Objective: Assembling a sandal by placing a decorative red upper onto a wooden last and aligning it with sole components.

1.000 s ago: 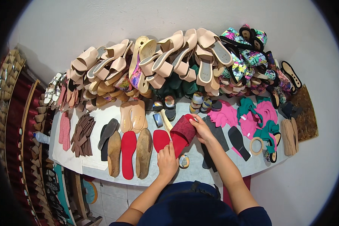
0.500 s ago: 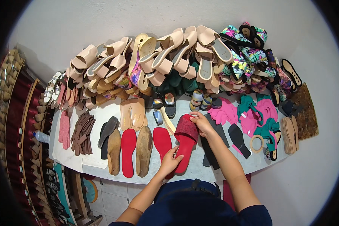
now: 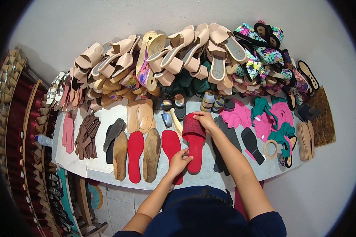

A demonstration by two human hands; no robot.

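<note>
Between my hands is a red slipper (image 3: 194, 152) with a wide dark-red strap, its toe end pointing away from me. My right hand (image 3: 205, 121) grips it at the strap near the toe. Lower down, my left hand (image 3: 180, 162) pinches its left edge toward the heel. Partly behind the slipper and my left hand lies a red insole (image 3: 171, 144). To the left, a second red insole (image 3: 135, 158) lies between two wooden shoe lasts, one on its right (image 3: 151, 156) and one on its left (image 3: 120, 158).
Beige block-heel sandals (image 3: 174, 55) and colourful patterned sandals (image 3: 265, 57) are heaped along the wall. Brown straps (image 3: 88, 136), tan insoles (image 3: 141, 116), black soles (image 3: 251, 146), pink and green pieces (image 3: 265, 122) and a tape ring (image 3: 270, 149) lie on the table (image 3: 99, 168). Racks of lasts (image 3: 8, 83) stand left.
The red slipper has straightened from a tilt to nearly upright in view, its heel end shifting slightly. Both my hands keep hold of it and have moved a little up.
</note>
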